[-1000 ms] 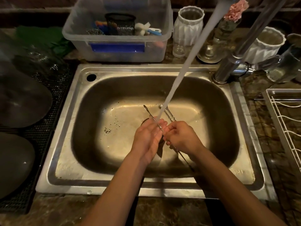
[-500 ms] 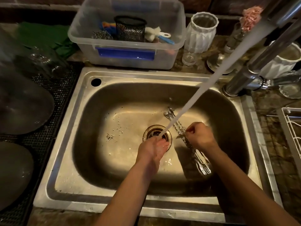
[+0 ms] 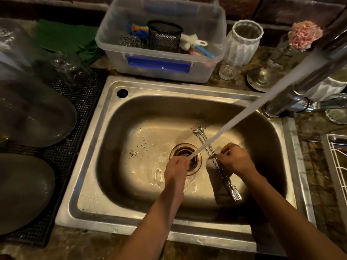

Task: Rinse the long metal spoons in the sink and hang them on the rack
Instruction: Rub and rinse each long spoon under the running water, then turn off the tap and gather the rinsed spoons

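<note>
A bundle of long twisted metal spoons (image 3: 201, 136) lies slanted across the steel sink (image 3: 105, 139), right of the drain (image 3: 185, 156). My right hand (image 3: 234, 160) is closed around the middle of the bundle; the small bowls stick out at the far end and forked tips at the near end. My left hand (image 3: 177, 167) sits over the drain with its fingers curled under the water stream (image 3: 244, 117), and I see nothing in it. The white wire rack (image 3: 338, 166) shows at the right edge.
The faucet (image 3: 293, 98) rises at the sink's back right corner. A clear plastic tub (image 3: 161, 59) of scrubbers stands behind the sink, with white vases (image 3: 242, 40) and glasses beside it. Dark pans (image 3: 33, 113) rest on a black mat to the left.
One second ago both hands rubbed a spoon together under the stream. Since then the hands have parted: the right took the spoon bundle, the left stayed under the water. The camera shifted left.
</note>
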`<state>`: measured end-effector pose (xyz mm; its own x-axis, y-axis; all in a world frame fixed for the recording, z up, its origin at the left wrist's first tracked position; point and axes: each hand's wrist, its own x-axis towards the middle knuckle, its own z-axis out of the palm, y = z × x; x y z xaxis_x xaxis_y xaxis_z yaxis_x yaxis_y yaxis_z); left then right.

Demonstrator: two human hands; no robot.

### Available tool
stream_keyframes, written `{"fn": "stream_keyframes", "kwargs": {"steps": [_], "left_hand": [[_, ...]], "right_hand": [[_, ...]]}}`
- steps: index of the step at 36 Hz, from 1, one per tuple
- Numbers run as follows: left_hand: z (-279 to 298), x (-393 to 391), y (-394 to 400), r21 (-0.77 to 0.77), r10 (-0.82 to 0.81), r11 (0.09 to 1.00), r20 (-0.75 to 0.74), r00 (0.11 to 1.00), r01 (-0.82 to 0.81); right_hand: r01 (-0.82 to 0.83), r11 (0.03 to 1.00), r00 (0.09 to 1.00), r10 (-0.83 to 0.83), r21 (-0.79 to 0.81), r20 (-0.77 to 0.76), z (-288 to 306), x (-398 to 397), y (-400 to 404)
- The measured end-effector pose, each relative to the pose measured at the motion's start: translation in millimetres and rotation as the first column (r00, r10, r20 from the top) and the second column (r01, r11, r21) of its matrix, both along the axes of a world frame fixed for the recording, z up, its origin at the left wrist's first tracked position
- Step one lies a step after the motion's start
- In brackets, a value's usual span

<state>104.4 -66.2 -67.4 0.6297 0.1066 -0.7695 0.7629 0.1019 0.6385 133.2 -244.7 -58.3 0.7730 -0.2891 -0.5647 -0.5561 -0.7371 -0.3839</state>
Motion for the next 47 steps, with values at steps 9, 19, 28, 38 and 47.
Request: {"fn": "stream_keyframes", "kwargs": {"steps": [9,19,28,38,47], "left_hand": [[38.3,-5.0,8.8,0.621,-0.717,0.630,0.236,0.656,0.466],[68.6,-40.2,33.6,0.890,-0.918,0.176,-0.006,0.396,0.421],[88.7,-77.4,48.8,0.901,-0.921,0.038,-0.136,0.366,0.431],[70.7,-110.1,56.7,0.876,-0.916,-0.013,-0.204,0.346,0.482],[68.9,-105.5,57.3,0.849,-0.906,-0.009,-0.231,0.355,0.529]], "right_hand": [[0.034,0.999,0.991,-0.039,0.040,0.130,47.4,-17.8,-13.7],[0.101,0.995,0.935,-0.099,0.011,0.340,119.1,-25.2,-38.3],[0.319,0.946,0.841,-0.311,0.057,0.442,160.9,-7.0,-70.2],[0.595,0.341,0.480,-0.877,0.727,0.019,153.8,23.4,-71.1],[0.553,0.306,0.363,-0.926,0.775,0.106,116.8,37.1,-80.0]]}}
